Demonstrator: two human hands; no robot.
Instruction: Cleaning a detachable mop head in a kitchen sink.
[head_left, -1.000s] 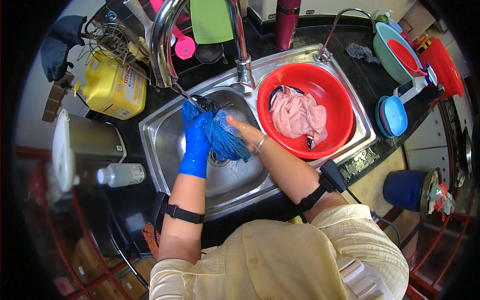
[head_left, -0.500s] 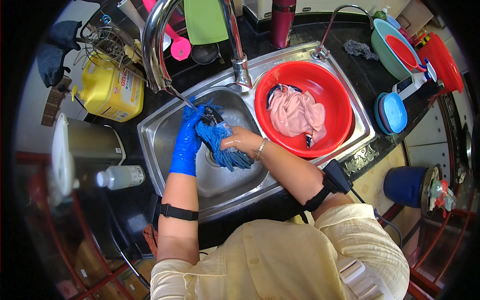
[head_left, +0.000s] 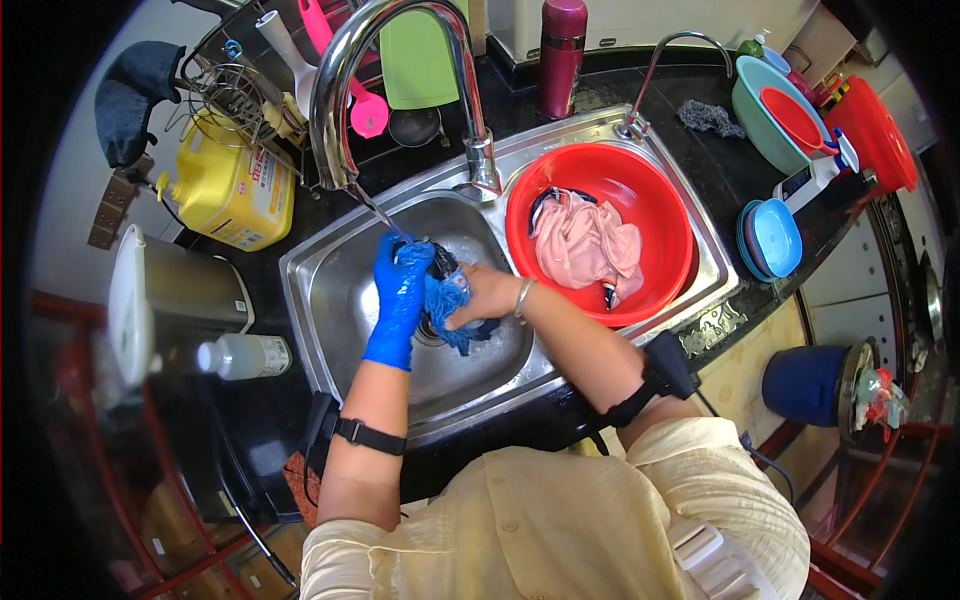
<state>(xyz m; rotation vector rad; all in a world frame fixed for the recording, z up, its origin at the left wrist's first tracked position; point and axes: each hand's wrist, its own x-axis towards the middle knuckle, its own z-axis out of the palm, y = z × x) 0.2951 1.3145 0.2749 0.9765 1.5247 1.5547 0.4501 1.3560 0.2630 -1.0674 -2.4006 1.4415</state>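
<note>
Water runs from the tall curved tap point(head_left: 400, 60) down into the steel sink point(head_left: 330, 290) at the middle of the frame, landing right where both hands meet. The left hand point(head_left: 402, 290), in a blue rubber glove, is closed around the upper end of a wet blue cloth point(head_left: 448, 300), with something dark bunched against it at the top. The bare right hand point(head_left: 487, 293), a bangle at its wrist, grips the same cloth from the right side, fingers curled into it; the loose end hangs down towards the drain. Just right of the hands, in the sink's other half, sits a red basin point(head_left: 660, 215) holding a pink garment point(head_left: 585, 240). On the dark worktop at upper left stands a yellow jug point(head_left: 235, 185), and a small clear bottle point(head_left: 245, 355) lies on its side at middle left. Stacked blue lids point(head_left: 775, 237) rest to the right of the basin.
</note>
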